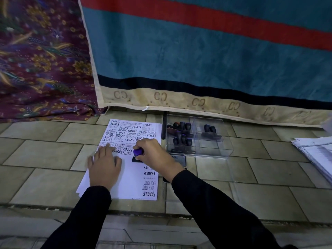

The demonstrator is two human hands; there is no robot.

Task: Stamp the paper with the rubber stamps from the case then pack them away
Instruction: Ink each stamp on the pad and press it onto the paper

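Note:
A white sheet of paper (pixel 133 178) lies on the tiled floor, its far half and right edge covered in black stamped words. My right hand (pixel 154 155) grips the purple knob of a rubber stamp (pixel 138 154) whose black base sits flat on the paper's middle. Spread flat, my left hand (pixel 105 166) rests on the paper's left side. A clear plastic case (pixel 206 151) stands right of the paper with several dark-handled stamps (pixel 182 133) in its compartments. An ink pad tin (pixel 177 159) lies between the case and my right wrist, partly hidden.
A teal, red and cream blanket (pixel 206 60) hangs just behind the paper and case. A purple patterned cloth (pixel 39 60) is at the far left. A stack of papers (pixel 316 155) lies at the right edge. A black pen (pixel 163 128) lies beside the case.

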